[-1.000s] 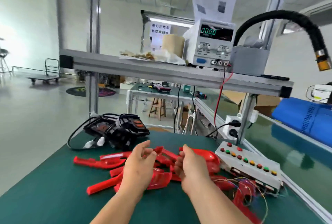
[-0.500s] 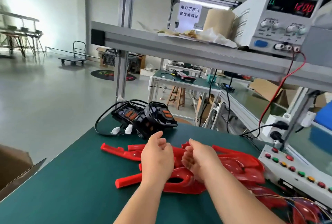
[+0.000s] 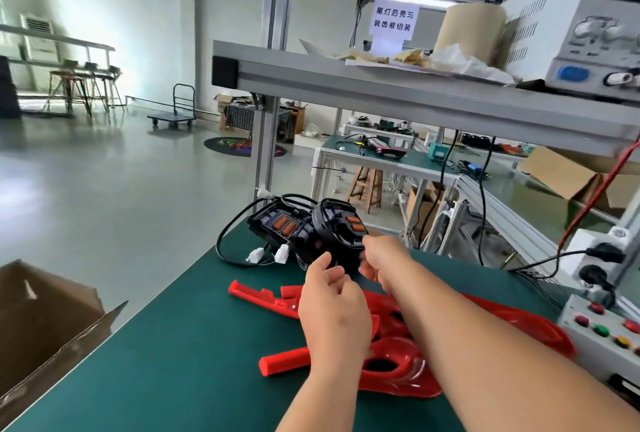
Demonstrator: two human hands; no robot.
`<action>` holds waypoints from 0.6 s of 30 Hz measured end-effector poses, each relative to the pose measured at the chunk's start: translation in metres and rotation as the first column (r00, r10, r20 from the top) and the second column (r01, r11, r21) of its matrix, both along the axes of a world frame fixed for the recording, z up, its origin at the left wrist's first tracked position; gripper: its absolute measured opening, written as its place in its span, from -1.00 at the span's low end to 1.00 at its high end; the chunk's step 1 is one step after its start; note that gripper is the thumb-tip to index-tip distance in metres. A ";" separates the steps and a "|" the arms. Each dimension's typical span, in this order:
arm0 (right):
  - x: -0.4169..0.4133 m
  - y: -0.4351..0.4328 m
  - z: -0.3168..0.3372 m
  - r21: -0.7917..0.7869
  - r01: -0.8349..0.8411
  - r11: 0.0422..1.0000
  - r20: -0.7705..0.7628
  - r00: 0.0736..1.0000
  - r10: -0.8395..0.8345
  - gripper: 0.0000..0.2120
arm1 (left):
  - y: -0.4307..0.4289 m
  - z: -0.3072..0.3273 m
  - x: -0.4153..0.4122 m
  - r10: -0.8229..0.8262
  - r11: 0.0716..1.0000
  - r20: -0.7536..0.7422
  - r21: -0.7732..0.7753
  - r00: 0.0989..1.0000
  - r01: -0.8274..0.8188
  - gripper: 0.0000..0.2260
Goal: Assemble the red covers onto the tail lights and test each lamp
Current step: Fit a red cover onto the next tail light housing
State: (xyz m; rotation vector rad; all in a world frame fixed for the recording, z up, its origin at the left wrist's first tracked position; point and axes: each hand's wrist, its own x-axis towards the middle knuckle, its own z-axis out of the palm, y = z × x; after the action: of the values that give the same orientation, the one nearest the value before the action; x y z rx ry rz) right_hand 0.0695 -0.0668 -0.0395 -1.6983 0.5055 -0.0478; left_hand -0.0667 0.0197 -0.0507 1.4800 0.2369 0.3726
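Note:
Two black tail light housings with orange inserts lie at the far end of the green mat, one on the left (image 3: 280,223) and a rounder one (image 3: 334,229) to its right, with black cables and white connectors (image 3: 256,255). My right hand (image 3: 384,258) reaches to the rounder housing, finger and thumb pinching its right edge. My left hand (image 3: 332,310) hovers just behind it over the red covers (image 3: 398,372), fingers relaxed and holding nothing. A long red cover arm (image 3: 259,293) sticks out to the left.
A grey test box with coloured buttons (image 3: 602,327) sits at the right edge, a power supply (image 3: 595,33) on the shelf (image 3: 381,85) overhead. An open cardboard box (image 3: 41,320) stands left of the green mat (image 3: 173,345). A socket strip and cables are at right.
Both hands have gone forward from above the red covers. The right hand has reached the rounder black housing; the left trails behind it. The view has swung left and closer.

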 end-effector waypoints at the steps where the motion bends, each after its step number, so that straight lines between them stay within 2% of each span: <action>1: 0.004 0.002 -0.002 -0.028 -0.013 1.000 -0.023 1.000 0.012 -0.86 | 0.000 0.000 0.000 0.011 1.000 0.006 -0.019 1.000 -0.011 -0.63; 5: 0.012 0.009 -0.005 -0.026 -0.040 0.999 -0.125 0.991 0.036 -0.83 | 0.001 -0.002 0.000 0.031 0.994 0.000 -0.103 1.000 -0.030 -0.61; 8: 0.016 0.010 -0.010 -0.065 -0.048 0.997 -0.161 0.986 0.037 -0.73 | 0.002 -0.002 0.000 0.036 0.991 -0.012 -0.127 0.999 -0.037 -0.61; 11: 0.020 0.014 -0.014 -0.053 -0.049 0.997 -0.138 0.990 0.041 -0.69 | 0.004 -0.003 0.001 0.036 0.990 -0.023 -0.136 0.999 -0.039 -0.61; 18: 0.017 0.017 -0.014 0.083 0.027 0.996 -0.048 0.999 -0.023 -0.77 | 0.004 -0.003 -0.001 0.026 0.991 -0.032 -0.131 0.999 -0.030 -0.60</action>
State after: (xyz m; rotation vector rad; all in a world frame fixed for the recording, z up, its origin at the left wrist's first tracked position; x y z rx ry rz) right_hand 0.0868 -0.0495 -0.0536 -1.6148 0.5567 -0.0047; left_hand -0.0676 0.0236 -0.0537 1.3543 0.3011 0.3504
